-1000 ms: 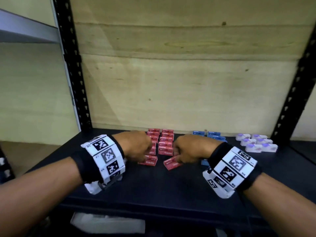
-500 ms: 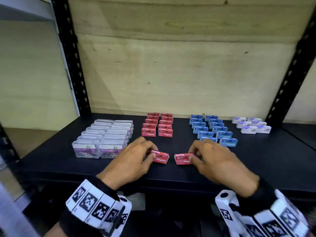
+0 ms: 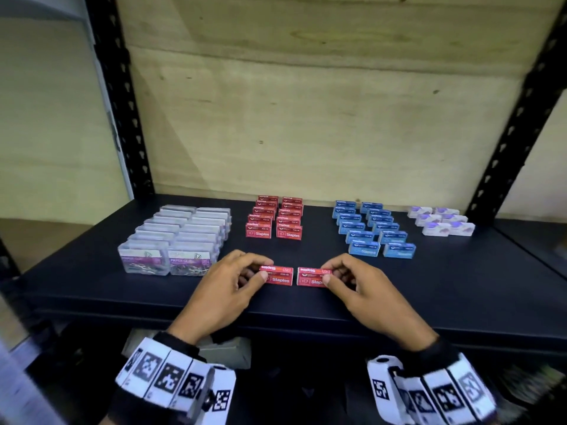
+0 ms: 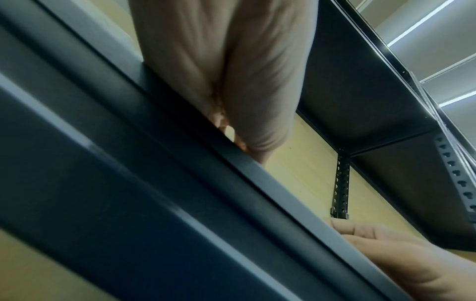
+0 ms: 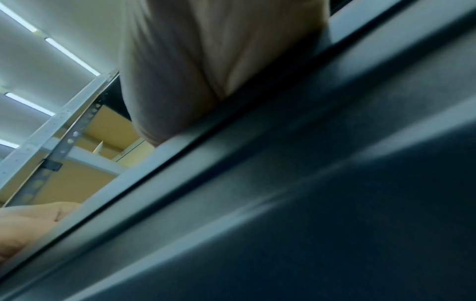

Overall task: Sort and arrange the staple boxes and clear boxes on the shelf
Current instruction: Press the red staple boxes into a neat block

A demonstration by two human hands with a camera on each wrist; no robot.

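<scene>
Two red staple boxes lie side by side near the front of the black shelf (image 3: 460,289). My left hand (image 3: 260,269) pinches the left red box (image 3: 279,276) at its left end. My right hand (image 3: 327,273) pinches the right red box (image 3: 310,277) at its right end. Behind them stand two rows of red staple boxes (image 3: 274,219). Clear boxes of paper clips (image 3: 178,237) sit in two rows at the left. Blue staple boxes (image 3: 374,230) form two rows at the right. Both wrist views show only my palms (image 4: 231,71) (image 5: 206,61) above the shelf's front rail.
Small white boxes with purple print (image 3: 441,220) sit at the far right of the shelf. Black perforated uprights (image 3: 122,96) (image 3: 515,127) frame the bay, with a plywood back panel (image 3: 306,118) behind. A grey object (image 3: 227,351) lies on the level below.
My hands drew back from the red rows toward the shelf's front, each with a red box. The two boxes went from slanted to level and side by side. The camera view dropped lower.
</scene>
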